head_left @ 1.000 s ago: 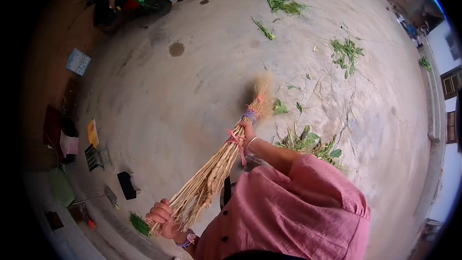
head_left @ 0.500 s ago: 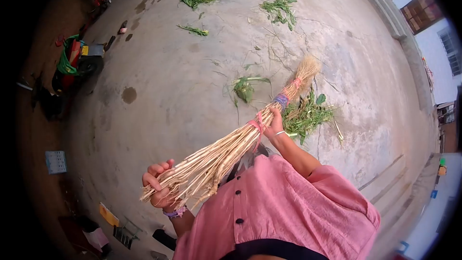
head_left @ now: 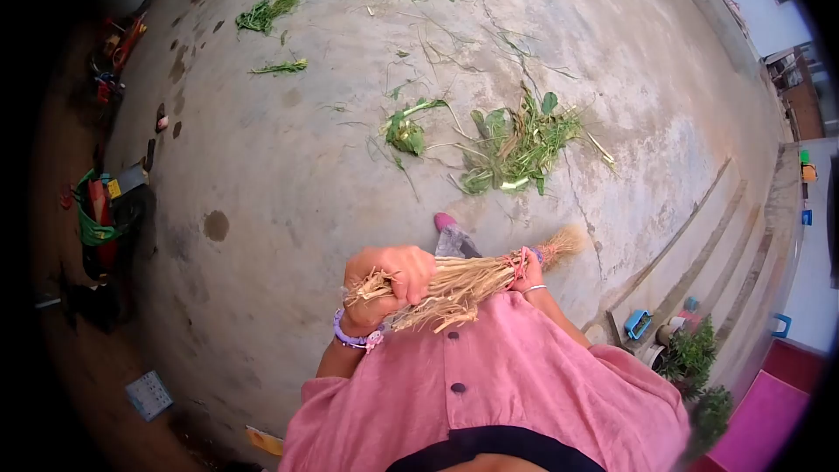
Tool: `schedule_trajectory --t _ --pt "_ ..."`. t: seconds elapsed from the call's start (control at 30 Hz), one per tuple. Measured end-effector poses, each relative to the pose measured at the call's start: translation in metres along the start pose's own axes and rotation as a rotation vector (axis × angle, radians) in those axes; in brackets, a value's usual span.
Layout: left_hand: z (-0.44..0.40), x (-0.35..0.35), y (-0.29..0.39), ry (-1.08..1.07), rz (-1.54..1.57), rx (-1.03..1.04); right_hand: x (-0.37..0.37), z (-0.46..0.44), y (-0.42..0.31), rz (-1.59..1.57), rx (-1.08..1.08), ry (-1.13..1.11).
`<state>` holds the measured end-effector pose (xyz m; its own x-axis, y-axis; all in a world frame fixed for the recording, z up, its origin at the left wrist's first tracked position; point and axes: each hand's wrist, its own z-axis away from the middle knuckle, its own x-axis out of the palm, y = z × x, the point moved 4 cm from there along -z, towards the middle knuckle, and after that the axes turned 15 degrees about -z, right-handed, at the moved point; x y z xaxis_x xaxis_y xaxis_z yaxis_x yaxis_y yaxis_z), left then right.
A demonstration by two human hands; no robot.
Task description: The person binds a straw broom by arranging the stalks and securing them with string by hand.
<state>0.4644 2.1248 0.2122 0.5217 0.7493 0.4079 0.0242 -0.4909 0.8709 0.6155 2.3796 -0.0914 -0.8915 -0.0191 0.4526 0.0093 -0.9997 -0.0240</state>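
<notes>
A straw broom (head_left: 468, 284) lies nearly level across the front of the pink shirt. Its loose, rough stem ends point left and its bristly tip points right. My left hand (head_left: 391, 284), with a purple bracelet at the wrist, is closed around the loose stem ends. Further along, my right hand (head_left: 527, 272) grips the bundle beside the pink tie; a white bangle is on that wrist. Part of the right hand's fingers is hidden by the stems. Ahead on the concrete lies a large pile of cut greens (head_left: 533, 144), with a smaller clump (head_left: 407, 131) left of it.
More greens (head_left: 271, 7) lie further off on the concrete floor (head_left: 306, 183). Steps (head_left: 699, 236) rise at the right, with potted plants (head_left: 690, 354) beside them. A vehicle with a green bag (head_left: 92, 218) stands at left. A pink shoe (head_left: 445, 221) shows below the broom.
The broom has swung from a diagonal to nearly level and come closer to my body. My left hand has moved up and right. The view has shifted, bringing potted plants into sight.
</notes>
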Motion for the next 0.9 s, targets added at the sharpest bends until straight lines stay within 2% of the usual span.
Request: schedule_trajectory --t 0.03,0.1,0.13,0.2,0.27,0.33,0.37,0.43,0.5,0.6,0.73,0.9 --pt "-0.005 0.002 0.002 -0.010 -0.001 -0.013 0.007 -0.007 0.006 0.037 0.118 -0.018" --pt "-0.012 0.008 0.019 -0.030 -0.147 0.071 0.023 -0.034 0.022 0.013 0.190 0.005" --pt "-0.011 0.007 0.029 0.028 -0.240 0.089 0.038 -0.052 0.034 -0.010 0.227 0.045" --pt "-0.003 0.012 0.051 0.116 -0.402 0.176 0.093 -0.078 0.060 -0.042 0.262 -0.043" --pt "0.006 0.021 0.068 0.139 -0.473 0.246 0.160 -0.085 0.085 0.069 0.291 -0.081" --pt "0.017 0.030 0.084 0.219 -0.746 0.380 0.223 -0.087 0.108 0.123 0.321 -0.226" --pt "0.020 0.031 0.085 0.216 -0.748 0.382 0.245 -0.088 0.118 0.137 0.331 -0.260" --pt "0.029 0.025 0.092 0.367 -0.764 0.505 0.279 -0.089 0.128 0.143 0.334 -0.303" --pt "0.043 0.022 0.104 0.283 -0.795 0.494 0.305 -0.077 0.131 0.202 0.283 -0.520" --pt "0.066 0.006 0.126 0.478 -0.587 0.607 0.314 -0.038 0.138 0.154 0.256 -0.607" --pt "0.073 -0.039 0.123 0.498 -0.340 0.534 0.269 -0.029 0.113 0.063 0.117 -0.532" --pt "0.044 -0.038 0.069 0.285 -0.069 0.335 0.150 -0.025 0.033 -0.022 -0.004 -0.241"
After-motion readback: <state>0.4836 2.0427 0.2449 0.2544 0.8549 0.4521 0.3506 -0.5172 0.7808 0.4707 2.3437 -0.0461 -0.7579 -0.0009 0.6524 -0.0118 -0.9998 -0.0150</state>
